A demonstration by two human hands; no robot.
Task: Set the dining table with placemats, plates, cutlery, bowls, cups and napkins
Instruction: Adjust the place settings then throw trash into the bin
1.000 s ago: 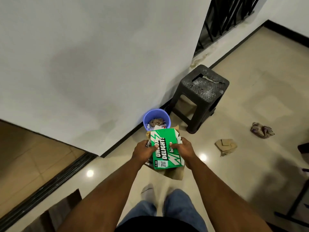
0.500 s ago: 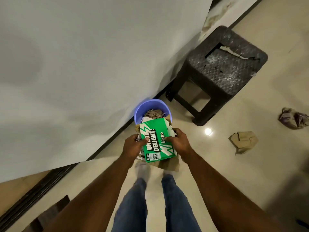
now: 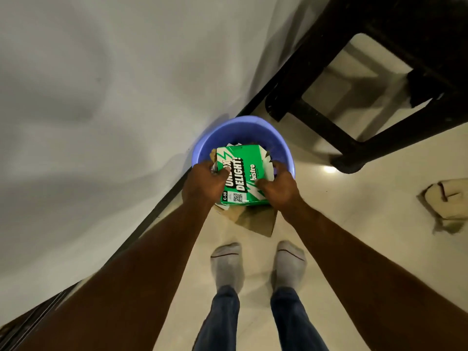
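Observation:
A green flattened box (image 3: 244, 173) printed "UNBOX DELIGHT! bistro" lies over brown cardboard scraps (image 3: 255, 219). My left hand (image 3: 205, 183) grips its left edge and my right hand (image 3: 278, 188) grips its right edge, thumbs on top. The box's far end tips over the rim of a blue bucket (image 3: 253, 129) that stands on the floor against the white wall. Paper waste shows inside the bucket, mostly hidden by the box. No tableware is in view.
A black plastic stool (image 3: 367, 79) stands right of the bucket by the wall. A crumpled brown paper piece (image 3: 448, 201) lies on the tiled floor at right. My socked feet (image 3: 258, 264) stand just behind the bucket.
I have stepped closer and bent down over the bucket. The box, held in both hands, has moved forward so that its far end is now over the bucket's mouth.

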